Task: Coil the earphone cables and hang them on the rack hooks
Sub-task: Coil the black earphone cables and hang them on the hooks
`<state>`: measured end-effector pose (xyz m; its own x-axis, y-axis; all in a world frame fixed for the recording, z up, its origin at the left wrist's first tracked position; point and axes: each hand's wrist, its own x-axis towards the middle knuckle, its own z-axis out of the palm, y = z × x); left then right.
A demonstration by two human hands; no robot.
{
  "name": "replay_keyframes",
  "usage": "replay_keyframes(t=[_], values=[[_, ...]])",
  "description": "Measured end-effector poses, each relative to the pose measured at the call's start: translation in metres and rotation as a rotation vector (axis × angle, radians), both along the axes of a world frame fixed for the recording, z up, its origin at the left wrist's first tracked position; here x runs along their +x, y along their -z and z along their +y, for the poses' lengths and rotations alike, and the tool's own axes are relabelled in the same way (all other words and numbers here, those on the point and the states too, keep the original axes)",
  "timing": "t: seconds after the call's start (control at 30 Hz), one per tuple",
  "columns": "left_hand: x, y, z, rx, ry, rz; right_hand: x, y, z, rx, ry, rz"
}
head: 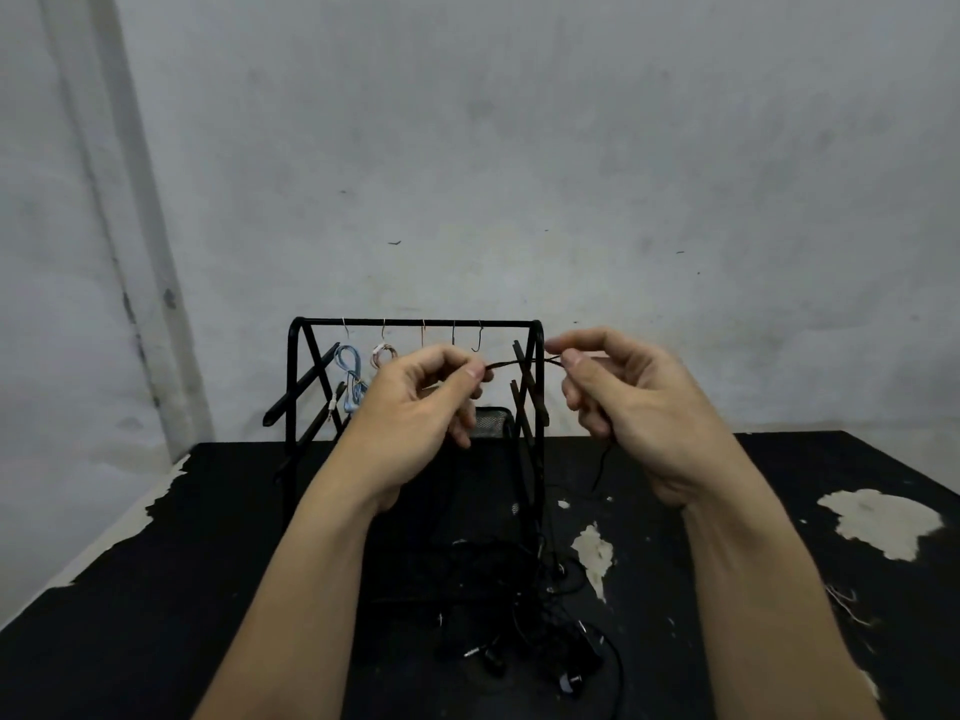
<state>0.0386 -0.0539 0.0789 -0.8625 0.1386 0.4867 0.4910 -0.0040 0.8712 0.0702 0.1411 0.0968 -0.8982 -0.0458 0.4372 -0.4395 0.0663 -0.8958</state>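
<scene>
Stretching a black cable (522, 362) between them, the left hand (415, 423) and right hand (639, 407) are held up in front of the rack (415, 324). Each pinches the cable between thumb and forefinger, the other fingers loosely curled. From the right hand the cable drops to the table (156, 589) and seems to run into a dark tangle (545, 641) of earphones and plugs near the viewer.

By my reading this is the coiling step, just begun — no loops show in either hand yet. The next move would call for one hand to keep its pinch while the other draws slack and lays turns around the fingers; the tangle below may snag as slack comes up.

On the rack's top bar hang several hooks. The far-left one carries a blue coil (350, 376), the next a pale coil (383, 354), and the hooks to the right look bare — the rightmost hook (479, 339) plainly so.

The table is black with patches worn to a pale layer (883, 522), largest at right. Behind it stands a stained grey wall (519, 148).
</scene>
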Motion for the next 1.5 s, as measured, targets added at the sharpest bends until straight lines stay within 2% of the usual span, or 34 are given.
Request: replay_keyframes(t=[0.23,0.4,0.5,0.6,0.77,0.93,1.0,1.13,1.2,1.37,1.43,1.5], values=[[0.008,-0.003,0.003,0.193,0.214,-0.148,0.005,-0.004,0.001,-0.021,-0.068,0.025],[0.002,-0.003,0.002,0.151,0.03,-0.15,0.008,-0.004,0.006,-0.142,-0.164,0.057],[0.002,-0.002,0.001,0.092,0.026,-0.146,0.011,-0.005,0.006,-0.193,-0.272,0.021],[0.002,-0.003,0.001,0.058,0.014,-0.147,0.013,-0.007,0.006,-0.202,-0.259,0.018],[0.004,-0.006,-0.004,0.115,0.096,-0.126,0.014,-0.006,0.011,-0.144,-0.242,0.01],[0.006,-0.003,-0.001,-0.116,-0.141,-0.055,0.016,-0.005,0.007,-0.071,-0.215,-0.005],[0.005,-0.002,0.002,-0.101,-0.142,-0.033,0.015,-0.004,0.006,-0.028,-0.212,0.012],[0.011,-0.003,0.012,0.003,0.028,0.049,0.016,-0.005,0.004,0.047,-0.208,-0.004],[0.015,-0.003,0.015,-0.016,0.082,0.12,0.016,-0.005,0.003,0.097,-0.164,0.002],[0.012,-0.002,0.013,-0.129,0.055,0.194,0.013,-0.006,0.002,0.007,-0.07,0.018],[0.012,-0.002,0.014,-0.098,0.034,0.206,0.014,-0.006,0.003,0.059,-0.057,0.023],[0.013,-0.004,0.015,0.013,0.009,0.172,0.016,-0.007,0.005,0.152,-0.039,0.019]])
